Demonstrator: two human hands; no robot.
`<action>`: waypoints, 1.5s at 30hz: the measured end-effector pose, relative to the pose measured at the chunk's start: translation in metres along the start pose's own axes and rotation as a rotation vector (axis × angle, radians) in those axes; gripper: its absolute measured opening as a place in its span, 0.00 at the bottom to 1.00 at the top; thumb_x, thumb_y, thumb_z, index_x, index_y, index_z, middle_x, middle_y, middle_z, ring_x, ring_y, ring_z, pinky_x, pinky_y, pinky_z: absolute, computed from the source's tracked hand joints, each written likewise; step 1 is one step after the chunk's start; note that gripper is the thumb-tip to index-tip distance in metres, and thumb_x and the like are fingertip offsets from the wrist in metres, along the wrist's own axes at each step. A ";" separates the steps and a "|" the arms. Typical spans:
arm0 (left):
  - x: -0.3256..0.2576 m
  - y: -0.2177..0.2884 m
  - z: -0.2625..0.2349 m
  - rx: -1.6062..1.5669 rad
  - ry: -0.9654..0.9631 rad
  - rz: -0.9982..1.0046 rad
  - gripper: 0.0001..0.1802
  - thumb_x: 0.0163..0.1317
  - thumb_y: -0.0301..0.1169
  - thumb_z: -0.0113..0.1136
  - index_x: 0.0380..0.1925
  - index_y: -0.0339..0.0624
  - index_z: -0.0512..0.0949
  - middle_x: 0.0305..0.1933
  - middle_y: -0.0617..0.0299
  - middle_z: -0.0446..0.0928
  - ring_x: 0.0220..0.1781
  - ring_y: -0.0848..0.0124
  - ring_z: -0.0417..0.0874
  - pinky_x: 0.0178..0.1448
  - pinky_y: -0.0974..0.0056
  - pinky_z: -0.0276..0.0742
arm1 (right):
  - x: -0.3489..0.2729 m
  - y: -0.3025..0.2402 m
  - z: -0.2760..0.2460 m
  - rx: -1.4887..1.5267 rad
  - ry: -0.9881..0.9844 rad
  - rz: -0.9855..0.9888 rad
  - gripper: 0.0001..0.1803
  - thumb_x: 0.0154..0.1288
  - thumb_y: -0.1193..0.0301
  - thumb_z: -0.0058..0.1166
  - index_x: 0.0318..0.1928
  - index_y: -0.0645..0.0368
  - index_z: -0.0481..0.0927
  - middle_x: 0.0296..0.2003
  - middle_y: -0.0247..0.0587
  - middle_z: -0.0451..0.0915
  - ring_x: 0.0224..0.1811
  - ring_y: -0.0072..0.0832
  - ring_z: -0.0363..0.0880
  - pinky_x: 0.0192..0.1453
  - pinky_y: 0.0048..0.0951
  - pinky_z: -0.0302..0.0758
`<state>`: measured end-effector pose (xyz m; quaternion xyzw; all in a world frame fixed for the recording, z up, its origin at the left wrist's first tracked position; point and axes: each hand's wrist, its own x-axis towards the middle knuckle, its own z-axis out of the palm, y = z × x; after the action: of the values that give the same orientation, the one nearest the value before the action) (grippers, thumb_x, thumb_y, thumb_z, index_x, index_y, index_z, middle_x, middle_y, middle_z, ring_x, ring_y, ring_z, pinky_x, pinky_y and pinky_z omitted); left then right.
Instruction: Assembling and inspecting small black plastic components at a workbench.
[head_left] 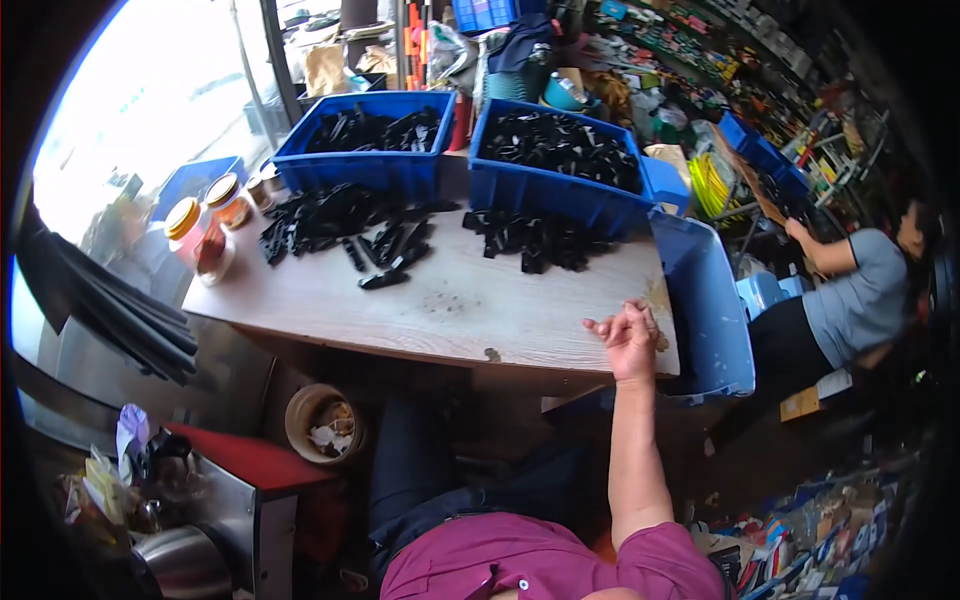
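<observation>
One hand in view: right hand (630, 335), grip loosely curled and holding nothing, at near right desk (450, 300) edge. Black parts (385, 245) heaped far left, well apart. Likely risk: sweeping sleeve nudging pieces off. Left hand unseen.

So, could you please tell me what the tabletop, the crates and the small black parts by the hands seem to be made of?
Tabletop: pale wood or wood-look laminate, matte, grain streaks showing.
Blue crates: likely moulded plastic, even colour, slight sheen.
Black parts: probably plastic, dull black; too small to be sure.
The right hand rests on the tabletop's edge.
</observation>
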<state>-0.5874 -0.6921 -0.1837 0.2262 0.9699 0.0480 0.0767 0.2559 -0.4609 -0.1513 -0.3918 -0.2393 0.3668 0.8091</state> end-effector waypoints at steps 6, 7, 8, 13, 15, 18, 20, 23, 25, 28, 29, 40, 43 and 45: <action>0.007 -0.075 0.039 0.072 -0.084 -0.216 0.47 0.64 0.65 0.55 0.73 0.49 0.58 0.73 0.46 0.66 0.61 0.43 0.77 0.57 0.48 0.78 | 0.001 -0.004 0.000 0.006 0.005 -0.004 0.05 0.69 0.70 0.51 0.42 0.55 0.74 0.14 0.34 0.69 0.23 0.31 0.76 0.47 0.59 0.83; 0.005 -0.081 0.060 0.401 0.199 0.034 0.39 0.67 0.58 0.54 0.68 0.42 0.64 0.67 0.46 0.72 0.60 0.46 0.79 0.57 0.51 0.79 | 0.002 -0.008 -0.002 0.017 0.003 -0.006 0.05 0.69 0.70 0.51 0.43 0.55 0.74 0.14 0.34 0.69 0.23 0.31 0.76 0.47 0.59 0.83; 0.002 -0.083 0.070 0.732 0.488 0.283 0.32 0.71 0.51 0.52 0.62 0.34 0.71 0.61 0.45 0.77 0.60 0.49 0.80 0.57 0.53 0.79 | 0.001 -0.006 -0.003 0.030 0.001 0.005 0.05 0.69 0.70 0.52 0.43 0.55 0.74 0.14 0.34 0.69 0.23 0.31 0.76 0.47 0.59 0.83; -0.011 -0.057 0.106 0.294 0.229 0.360 0.31 0.71 0.49 0.53 0.61 0.34 0.72 0.59 0.46 0.78 0.58 0.52 0.80 0.56 0.53 0.79 | 0.005 0.000 -0.003 0.001 -0.024 0.027 0.05 0.70 0.68 0.50 0.43 0.52 0.75 0.15 0.33 0.68 0.25 0.30 0.76 0.51 0.62 0.81; -0.035 -0.024 0.118 0.065 0.092 0.380 0.30 0.71 0.48 0.53 0.61 0.34 0.72 0.58 0.47 0.79 0.57 0.53 0.81 0.55 0.54 0.79 | 0.005 0.001 -0.002 -0.009 -0.046 0.031 0.05 0.70 0.68 0.50 0.43 0.53 0.75 0.15 0.33 0.68 0.25 0.30 0.76 0.51 0.62 0.81; -0.081 0.050 0.120 -0.267 -0.115 0.413 0.29 0.71 0.47 0.54 0.60 0.33 0.73 0.56 0.48 0.80 0.56 0.55 0.81 0.54 0.54 0.80 | 0.004 0.002 -0.005 -0.002 -0.040 0.038 0.05 0.70 0.68 0.50 0.42 0.53 0.74 0.15 0.33 0.69 0.25 0.30 0.77 0.51 0.62 0.82; -0.114 0.107 0.114 -0.485 -0.259 0.436 0.28 0.71 0.46 0.54 0.60 0.33 0.73 0.54 0.48 0.80 0.55 0.56 0.82 0.54 0.54 0.80 | 0.003 0.000 -0.003 -0.007 -0.023 0.030 0.04 0.70 0.69 0.50 0.42 0.54 0.74 0.16 0.34 0.69 0.24 0.30 0.77 0.49 0.60 0.82; -0.173 0.189 0.106 -0.881 -0.320 0.685 0.28 0.70 0.44 0.56 0.61 0.34 0.73 0.53 0.49 0.80 0.53 0.61 0.82 0.54 0.55 0.80 | 0.002 -0.004 0.001 -0.009 0.012 0.005 0.05 0.70 0.70 0.52 0.41 0.57 0.73 0.15 0.34 0.70 0.22 0.30 0.77 0.46 0.55 0.84; -0.201 0.244 0.109 -1.066 -0.237 0.917 0.28 0.69 0.43 0.58 0.62 0.35 0.72 0.53 0.51 0.80 0.53 0.64 0.82 0.55 0.56 0.80 | -0.001 0.003 0.007 -0.042 0.057 -0.039 0.08 0.70 0.68 0.55 0.42 0.58 0.73 0.15 0.33 0.69 0.19 0.28 0.75 0.40 0.46 0.85; -0.239 0.321 0.099 -1.095 -0.463 1.025 0.27 0.67 0.36 0.61 0.62 0.34 0.73 0.62 0.47 0.76 0.58 0.58 0.80 0.61 0.56 0.76 | -0.018 0.015 0.032 -0.169 -0.120 0.115 0.13 0.69 0.63 0.58 0.42 0.57 0.74 0.17 0.35 0.73 0.20 0.27 0.77 0.36 0.42 0.86; -0.255 0.349 0.094 -1.100 -0.551 1.067 0.27 0.66 0.34 0.62 0.63 0.34 0.73 0.65 0.46 0.75 0.60 0.56 0.80 0.63 0.56 0.75 | -0.033 0.015 0.044 -0.207 -0.186 0.175 0.16 0.69 0.59 0.60 0.43 0.58 0.74 0.17 0.35 0.74 0.20 0.26 0.78 0.34 0.38 0.85; -0.373 0.456 0.055 -0.804 -0.085 1.768 0.37 0.50 0.38 0.73 0.59 0.32 0.72 0.52 0.42 0.77 0.55 0.44 0.77 0.60 0.48 0.74 | -0.115 0.038 0.091 -0.434 -0.372 0.426 0.22 0.69 0.51 0.55 0.32 0.58 0.77 0.23 0.27 0.70 0.26 0.15 0.71 0.27 0.21 0.76; -0.374 0.452 0.066 -0.761 -0.045 1.770 0.40 0.48 0.37 0.73 0.61 0.33 0.70 0.57 0.43 0.75 0.59 0.44 0.75 0.64 0.47 0.71 | -0.116 0.051 0.080 -0.557 -0.371 0.228 0.21 0.70 0.54 0.53 0.27 0.58 0.73 0.21 0.26 0.69 0.25 0.14 0.67 0.27 0.22 0.68; -0.368 0.448 0.068 -1.119 -0.494 1.663 0.41 0.51 0.38 0.74 0.64 0.33 0.69 0.58 0.45 0.75 0.62 0.49 0.76 0.64 0.51 0.71 | -0.118 0.055 0.076 -0.473 -0.334 0.201 0.23 0.71 0.53 0.53 0.27 0.60 0.73 0.21 0.28 0.69 0.22 0.15 0.71 0.21 0.22 0.70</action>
<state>-0.0563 -0.4521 -0.1464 0.7609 0.3028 0.4826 0.3105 0.1091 -0.4949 -0.1640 -0.5253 -0.4080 0.4384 0.6045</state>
